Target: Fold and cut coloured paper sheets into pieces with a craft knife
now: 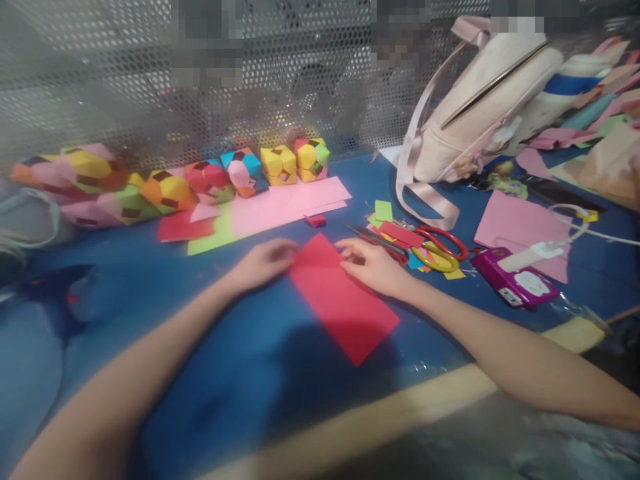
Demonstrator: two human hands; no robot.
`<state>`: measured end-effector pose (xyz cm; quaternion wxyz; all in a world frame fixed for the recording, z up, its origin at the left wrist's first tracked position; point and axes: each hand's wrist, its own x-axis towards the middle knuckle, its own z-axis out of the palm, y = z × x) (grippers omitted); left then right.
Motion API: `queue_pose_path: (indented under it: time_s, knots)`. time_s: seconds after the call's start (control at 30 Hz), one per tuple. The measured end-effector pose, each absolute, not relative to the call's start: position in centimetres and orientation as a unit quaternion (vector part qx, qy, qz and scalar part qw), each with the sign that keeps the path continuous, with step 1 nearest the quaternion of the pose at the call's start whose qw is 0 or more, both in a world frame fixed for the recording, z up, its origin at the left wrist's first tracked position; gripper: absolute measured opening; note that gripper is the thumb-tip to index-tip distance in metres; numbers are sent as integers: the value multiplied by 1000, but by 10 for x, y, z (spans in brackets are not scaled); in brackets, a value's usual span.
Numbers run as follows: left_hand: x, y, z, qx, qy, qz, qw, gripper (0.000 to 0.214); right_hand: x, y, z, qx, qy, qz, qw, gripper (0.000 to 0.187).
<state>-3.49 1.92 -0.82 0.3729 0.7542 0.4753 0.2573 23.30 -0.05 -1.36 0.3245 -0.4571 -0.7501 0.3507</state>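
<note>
A red sheet of paper (340,293), longer than wide, lies slanted on the blue table in front of me. My left hand (274,259) is at its upper left edge, fingers curled and closed on the paper. On the opposite edge, near the upper corner, my right hand (371,263) pinches the sheet between thumb and fingers. Just beyond the sheet is a small red scrap (315,221). Right of my right hand lie scissors with red handles (445,240) and yellow-handled scissors (437,258) among coloured paper scraps (397,235).
Several folded paper blocks (210,180) line the back by a perforated metal panel (280,80). Pink paper strips (290,210) lie before them. A glue gun (57,293) is at the left. A purple device (520,277), pink paper (505,223) and a pale bag (485,100) occupy the right.
</note>
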Motion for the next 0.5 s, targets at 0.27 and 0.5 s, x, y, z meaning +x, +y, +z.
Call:
queue_pose_path:
  time_s: [0.27,0.5]
  knots:
    - [-32,18,-11,743,487,279,364,31,235,0,-13,-456,-752,351,320,32]
    - [-32,19,-14,712,496,319,381,30,235,-3,-6,-468,-753,354,299,35]
